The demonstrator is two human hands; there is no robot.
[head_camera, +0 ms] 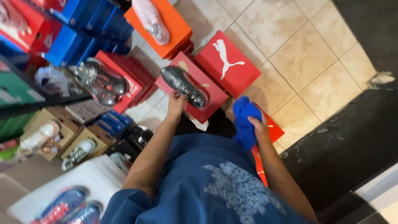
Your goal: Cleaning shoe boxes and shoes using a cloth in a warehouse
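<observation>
Right hand (260, 126) grip is closed on a blue cloth (244, 120); left hand (176, 103) grips a metallic shoe's (184, 85) heel atop a red shoebox (209, 97).

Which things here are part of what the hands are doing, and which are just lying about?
In hand:
- dark shiny shoe, held at its near end by the left hand
- blue cloth, gripped by the right hand
- red box under the shoe

Lying about:
- pink shoe on the orange box
- silver shoe
- blue boxes
- white shoes in cardboard boxes
</observation>
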